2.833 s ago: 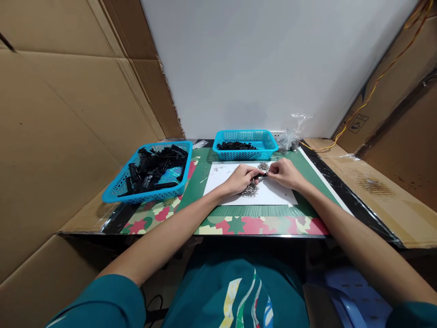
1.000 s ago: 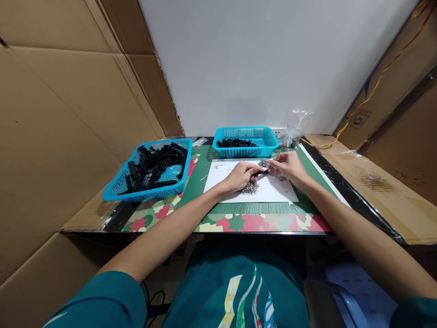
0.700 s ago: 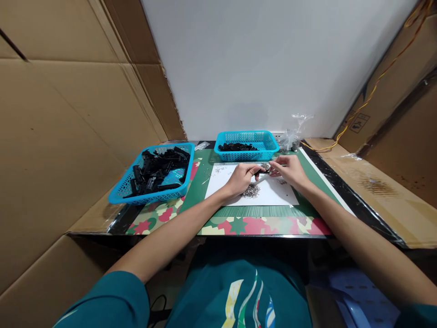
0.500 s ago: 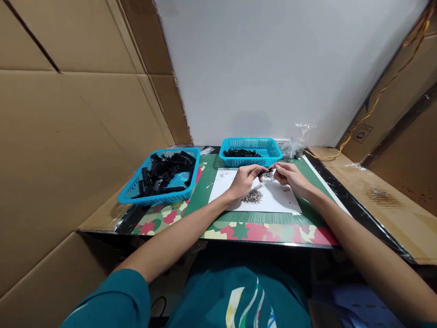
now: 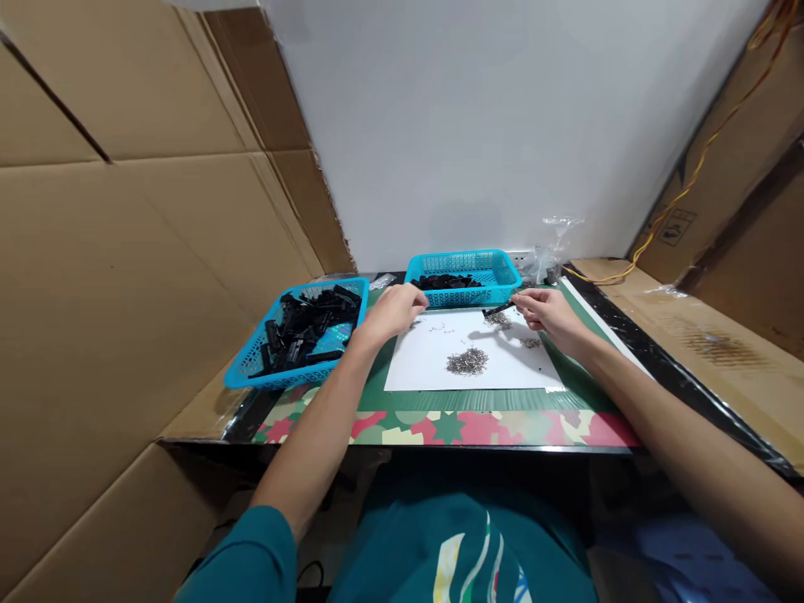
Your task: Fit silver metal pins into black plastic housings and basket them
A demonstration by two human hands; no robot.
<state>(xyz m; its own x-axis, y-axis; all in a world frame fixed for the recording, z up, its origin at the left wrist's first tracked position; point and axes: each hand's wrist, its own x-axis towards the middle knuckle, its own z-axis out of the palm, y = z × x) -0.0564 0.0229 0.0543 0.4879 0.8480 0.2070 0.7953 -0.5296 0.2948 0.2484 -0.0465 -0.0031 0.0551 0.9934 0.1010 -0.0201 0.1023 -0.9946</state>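
My right hand pinches a slim black plastic piece by one end, so that it points left above the white sheet. Over the sheet's far left corner is my left hand, its fingers bent down and drawn together beside a few tiny metal parts. What those fingertips hold, if anything, is hidden. A larger heap of small metal pins or screws lies mid-sheet. Smaller piles lie near my right hand, one of them under the black piece.
On the left stands a blue basket with many black plastic parts. Another blue basket, holding small dark parts, stands at the back. Clear plastic bags lie beside it. Cardboard walls and a yellow cable flank the table.
My hands have parted. The left has moved left, off the black piece to the sheet's far corner, while the right keeps the piece. The view has shifted slightly.
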